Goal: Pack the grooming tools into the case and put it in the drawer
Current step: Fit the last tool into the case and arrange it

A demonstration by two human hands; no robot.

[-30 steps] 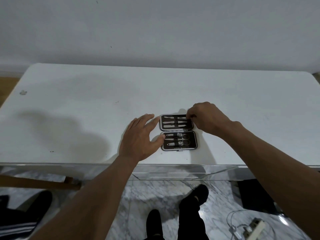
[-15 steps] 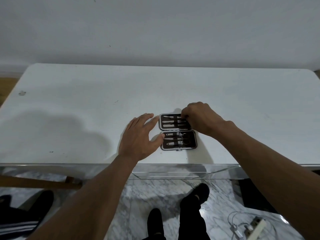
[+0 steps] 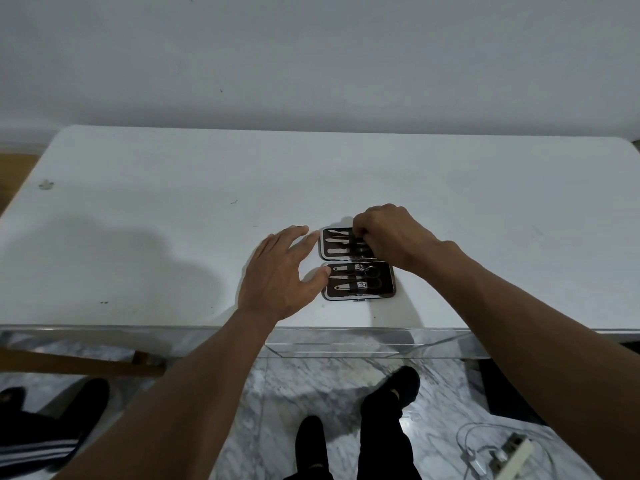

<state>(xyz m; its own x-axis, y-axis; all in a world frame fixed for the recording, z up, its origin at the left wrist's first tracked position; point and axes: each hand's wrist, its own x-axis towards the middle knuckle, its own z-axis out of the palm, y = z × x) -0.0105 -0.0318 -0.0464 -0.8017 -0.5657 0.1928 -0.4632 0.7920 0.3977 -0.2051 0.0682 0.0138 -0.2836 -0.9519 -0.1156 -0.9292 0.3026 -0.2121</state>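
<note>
A small black grooming case lies open flat near the front edge of the white table. Its two halves hold several silver grooming tools under straps. My left hand rests flat against the case's left side, fingers spread, thumb touching the near half. My right hand is curled over the right part of the far half, fingertips pinched on the tools there. What those fingers hold is hidden.
A clear acrylic drawer front shows under the table's front edge. Below are my legs and dark shoes on marble floor, a wooden bar at left, a white power strip with cable at right.
My right hand slid left from the far half's right edge further over that half, with its fingertips now over the tools. My left hand stayed in place.
</note>
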